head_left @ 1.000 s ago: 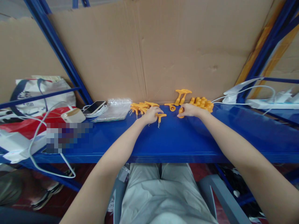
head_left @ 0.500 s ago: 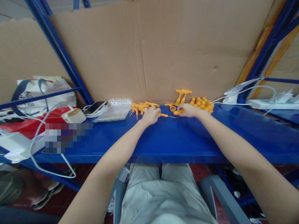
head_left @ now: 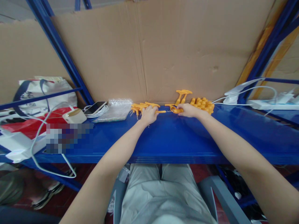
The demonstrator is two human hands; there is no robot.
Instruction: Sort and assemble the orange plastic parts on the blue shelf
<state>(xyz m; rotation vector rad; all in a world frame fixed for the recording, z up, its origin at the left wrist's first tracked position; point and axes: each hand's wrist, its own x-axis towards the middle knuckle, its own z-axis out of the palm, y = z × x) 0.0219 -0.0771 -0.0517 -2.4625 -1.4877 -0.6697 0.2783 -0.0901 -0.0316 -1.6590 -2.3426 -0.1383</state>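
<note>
– What do the hands grasp?
– Near the far edge of the surface [head_left: 175, 140], the left hand [head_left: 149, 115] grips a corkscrew [head_left: 161, 111], the right hand [head_left: 186, 110] an orange piece [head_left: 178, 111].
– And the danger?
– If badly aligned, the spiral [head_left: 168, 111] could slip and prick the right hand.

Bare arms [head_left: 112, 158] stretched forward — left hand [head_left: 149, 115] curled tight, right hand [head_left: 186, 110] pinching.

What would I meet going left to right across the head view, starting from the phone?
Phone, clear plastic bag, left hand, threaded orange corkscrew it holds, orange piece gripped by the next item, right hand, clustered orange pieces, white power strip.
</note>
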